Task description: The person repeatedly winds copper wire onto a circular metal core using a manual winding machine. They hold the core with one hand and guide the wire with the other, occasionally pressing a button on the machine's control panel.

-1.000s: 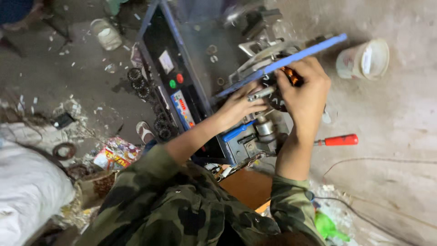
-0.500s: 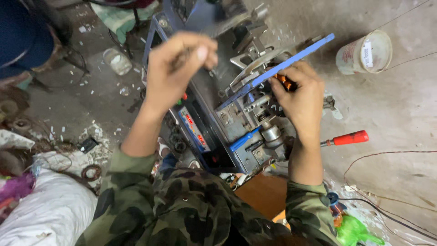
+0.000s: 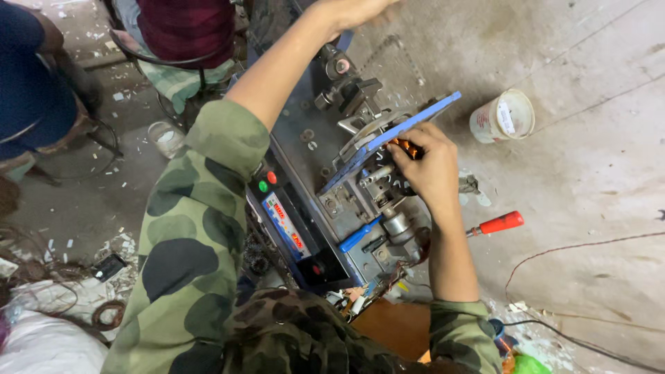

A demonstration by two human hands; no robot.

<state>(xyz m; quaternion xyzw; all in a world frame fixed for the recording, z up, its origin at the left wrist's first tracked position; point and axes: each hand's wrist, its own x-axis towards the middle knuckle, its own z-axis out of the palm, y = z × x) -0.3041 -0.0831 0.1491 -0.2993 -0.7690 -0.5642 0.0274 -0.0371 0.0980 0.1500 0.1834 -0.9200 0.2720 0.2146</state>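
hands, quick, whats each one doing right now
Left hand: raised past the machine, at the frame's top edge; grip cannot be told.
Right hand: closed on an orange-wound part in the machine.

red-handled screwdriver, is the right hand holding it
No, the red-handled screwdriver lies on the floor, apart from the right hand at the machine.

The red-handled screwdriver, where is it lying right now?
In the head view, the red-handled screwdriver lies on the grey concrete floor, just right of the person's right forearm and below the white plastic tub.
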